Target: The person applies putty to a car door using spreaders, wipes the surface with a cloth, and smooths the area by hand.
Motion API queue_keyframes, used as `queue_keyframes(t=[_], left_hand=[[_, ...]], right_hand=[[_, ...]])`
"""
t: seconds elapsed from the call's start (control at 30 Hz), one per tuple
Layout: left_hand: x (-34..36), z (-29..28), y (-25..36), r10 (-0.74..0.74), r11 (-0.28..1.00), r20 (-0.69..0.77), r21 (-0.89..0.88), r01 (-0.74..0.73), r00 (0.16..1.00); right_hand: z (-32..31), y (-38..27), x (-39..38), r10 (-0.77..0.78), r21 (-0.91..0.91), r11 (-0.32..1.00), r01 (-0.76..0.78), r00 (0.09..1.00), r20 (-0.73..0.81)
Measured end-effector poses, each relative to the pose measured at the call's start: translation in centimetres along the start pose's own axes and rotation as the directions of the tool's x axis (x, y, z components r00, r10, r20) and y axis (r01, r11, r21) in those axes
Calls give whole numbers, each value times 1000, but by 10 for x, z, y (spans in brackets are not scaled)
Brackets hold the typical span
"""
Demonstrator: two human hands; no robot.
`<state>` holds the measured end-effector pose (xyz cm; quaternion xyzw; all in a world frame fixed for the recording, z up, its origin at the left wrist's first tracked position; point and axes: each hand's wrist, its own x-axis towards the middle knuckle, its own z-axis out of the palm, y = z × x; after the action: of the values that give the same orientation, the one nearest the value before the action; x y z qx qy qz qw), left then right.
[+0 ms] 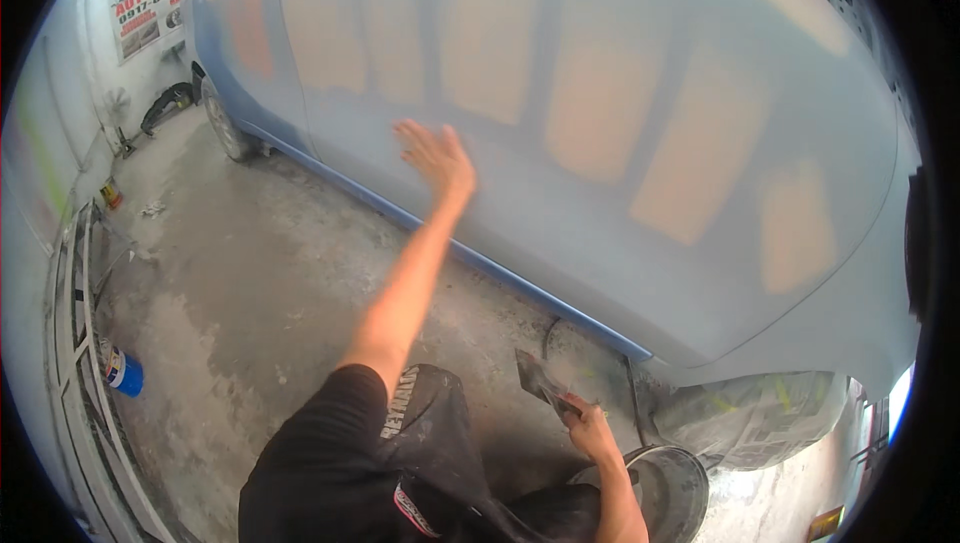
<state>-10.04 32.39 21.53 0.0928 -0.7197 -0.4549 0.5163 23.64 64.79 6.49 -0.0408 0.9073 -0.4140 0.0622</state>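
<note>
A car door (500, 158), dull grey-blue with several beige filler patches (492, 38), spans the upper part of the head view. My left hand (437, 161) is stretched out over its lower left area, fingers extended and slightly blurred. It holds nothing; I cannot tell whether the palm touches the panel. Lower right, my right hand (588, 433) grips a dark, flat, thin piece (541, 380) that resembles sandpaper and is angled up to the left. Just below that hand stands a round dark bucket (697, 478), partly hidden by my right forearm.
A blue sill (520, 293) runs under the door. Plastic sheeting (780, 418) covers the wheel at lower right. On the left, a metal frame (75, 343) lies along the wall beside a blue can (125, 373). The concrete floor (260, 293) is stained.
</note>
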Motion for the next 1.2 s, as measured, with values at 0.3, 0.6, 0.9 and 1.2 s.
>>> queue_keyframes(t=[0.3,0.6,0.9,1.2], left_hand=[[65,-14,-26,-199,980,-41,10,200,979],[-129,16,110,141,990,103,-24,-140,985],[-284,24,211,268,962,303,-141,-235,915],[-251,6,148,789,387,615,-493,-779,3]], right_hand=[[8,4,5,-69,-12,998,69,997,-25],[0,-14,-3,-103,84,991,100,994,27],[3,2,4,-198,130,971,202,979,-44],[8,0,2,-129,98,986,135,989,-68]])
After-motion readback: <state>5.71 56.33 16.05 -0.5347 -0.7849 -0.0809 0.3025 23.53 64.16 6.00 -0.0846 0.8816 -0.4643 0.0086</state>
